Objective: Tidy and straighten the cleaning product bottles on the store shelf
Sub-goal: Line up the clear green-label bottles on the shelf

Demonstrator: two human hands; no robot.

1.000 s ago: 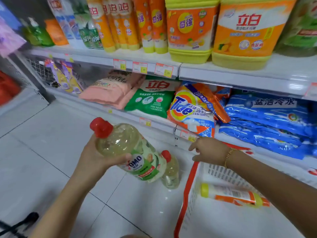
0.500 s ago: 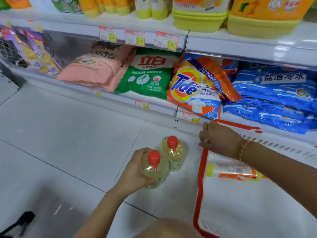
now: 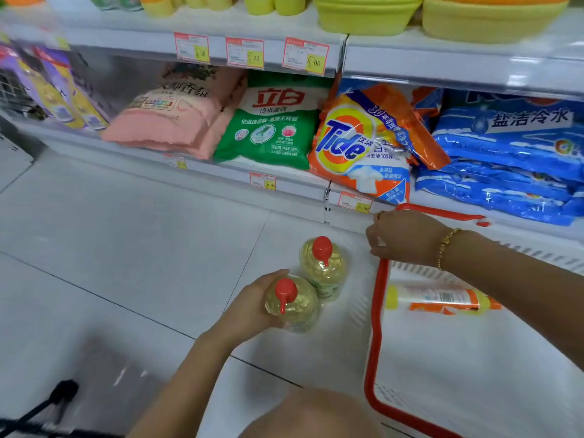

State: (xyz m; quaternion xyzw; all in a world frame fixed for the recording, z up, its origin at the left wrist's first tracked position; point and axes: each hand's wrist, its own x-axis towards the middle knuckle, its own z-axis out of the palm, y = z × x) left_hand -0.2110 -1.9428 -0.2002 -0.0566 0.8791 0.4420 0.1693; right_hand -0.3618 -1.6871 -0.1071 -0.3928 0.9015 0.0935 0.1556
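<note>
Two clear bottles of yellowish liquid with red caps stand on the white floor tiles. My left hand (image 3: 249,308) grips the nearer bottle (image 3: 292,303) round its side. The second bottle (image 3: 324,267) stands upright right behind it, touching or almost touching. My right hand (image 3: 404,237) grips the far left corner of a white basket with a red rim (image 3: 376,314). An orange and yellow bottle (image 3: 442,300) lies on its side inside the basket.
The bottom shelf holds detergent bags: pink (image 3: 170,118), green (image 3: 271,124), an orange Tide bag (image 3: 363,143) and blue bags (image 3: 512,153). Yellow bottle bases line the shelf above (image 3: 366,14). My knee (image 3: 309,415) shows at the bottom edge. A dark object (image 3: 63,393) lies at lower left.
My left hand brought the held bottle down from mid-air and stood it on the floor beside the other one. The view tilted downward. My right hand stayed on the basket corner.
</note>
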